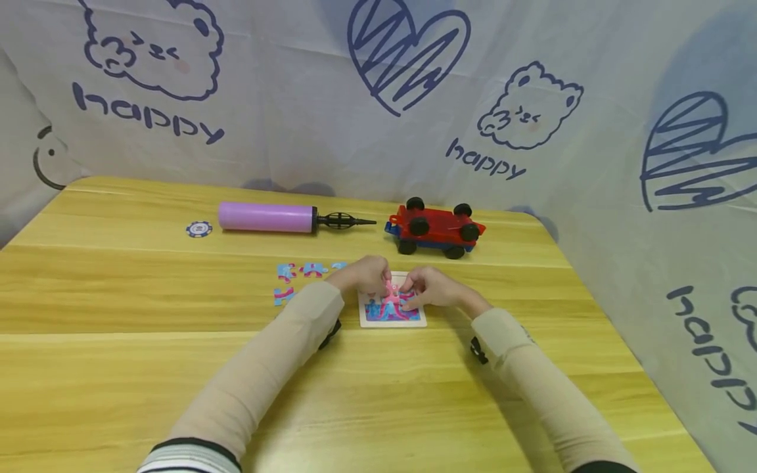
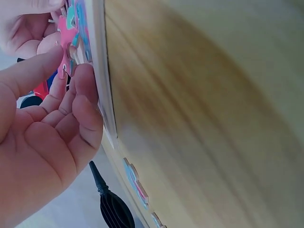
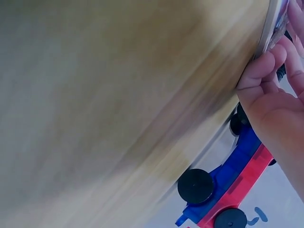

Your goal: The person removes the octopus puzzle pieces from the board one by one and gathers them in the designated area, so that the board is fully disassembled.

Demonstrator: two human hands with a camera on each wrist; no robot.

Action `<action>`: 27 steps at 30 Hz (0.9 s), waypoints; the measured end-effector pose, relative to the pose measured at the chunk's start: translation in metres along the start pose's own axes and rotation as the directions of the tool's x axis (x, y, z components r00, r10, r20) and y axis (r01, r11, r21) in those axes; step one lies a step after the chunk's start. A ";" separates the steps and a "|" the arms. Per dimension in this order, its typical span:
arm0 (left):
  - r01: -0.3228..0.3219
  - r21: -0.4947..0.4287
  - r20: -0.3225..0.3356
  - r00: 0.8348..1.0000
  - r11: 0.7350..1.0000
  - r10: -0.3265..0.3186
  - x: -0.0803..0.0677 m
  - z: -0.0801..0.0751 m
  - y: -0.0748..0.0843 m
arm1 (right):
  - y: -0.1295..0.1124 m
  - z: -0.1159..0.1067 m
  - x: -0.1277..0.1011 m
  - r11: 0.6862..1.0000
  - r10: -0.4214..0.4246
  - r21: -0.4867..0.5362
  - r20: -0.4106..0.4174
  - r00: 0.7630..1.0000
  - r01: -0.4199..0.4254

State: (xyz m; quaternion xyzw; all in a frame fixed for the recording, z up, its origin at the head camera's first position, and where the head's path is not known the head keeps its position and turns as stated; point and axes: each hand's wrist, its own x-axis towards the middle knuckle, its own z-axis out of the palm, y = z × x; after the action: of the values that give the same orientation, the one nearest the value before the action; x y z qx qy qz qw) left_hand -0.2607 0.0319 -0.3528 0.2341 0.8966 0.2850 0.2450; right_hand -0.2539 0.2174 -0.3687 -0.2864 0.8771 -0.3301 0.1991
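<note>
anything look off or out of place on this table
Yes, the red toy vehicle beyond the puzzle board: it appears to lie upside down on top of a blue one, with its black wheels pointing up instead of resting on the tabletop. I see no spill.

Your left sleeve (image 1: 254, 381) and right sleeve (image 1: 550, 391) are plain beige, loosely creased, reaching your wrists. Black-and-white striped cloth (image 1: 188, 454) borders the left one, a black band (image 1: 604, 467) the right. Small black fittings (image 1: 478, 351) show beneath both wrists.
</note>
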 end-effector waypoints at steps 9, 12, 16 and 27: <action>-0.019 -0.010 -0.021 1.000 1.000 0.019 0.000 0.002 -0.002 | 0.015 -0.002 0.004 0.996 -0.091 0.026 0.034 0.995 0.090; -0.025 -0.008 -0.024 0.999 1.000 0.025 -0.001 0.002 -0.001 | 0.014 -0.002 0.005 0.996 -0.087 0.017 0.033 0.996 0.086; -0.029 -0.003 -0.024 0.999 1.000 0.029 -0.002 0.001 0.000 | 0.000 -0.001 0.003 1.000 -0.014 -0.008 0.007 1.000 0.014; -0.035 0.014 -0.030 0.999 0.999 0.036 -0.002 0.001 -0.001 | -0.006 -0.001 0.004 1.000 0.021 -0.014 -0.017 1.000 -0.021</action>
State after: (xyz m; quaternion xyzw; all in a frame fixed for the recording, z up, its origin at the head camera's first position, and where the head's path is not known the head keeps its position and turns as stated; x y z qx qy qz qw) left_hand -0.2589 0.0307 -0.3530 0.2473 0.8978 0.2868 0.2249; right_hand -0.2549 0.2119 -0.3649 -0.2759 0.8840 -0.3242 0.1931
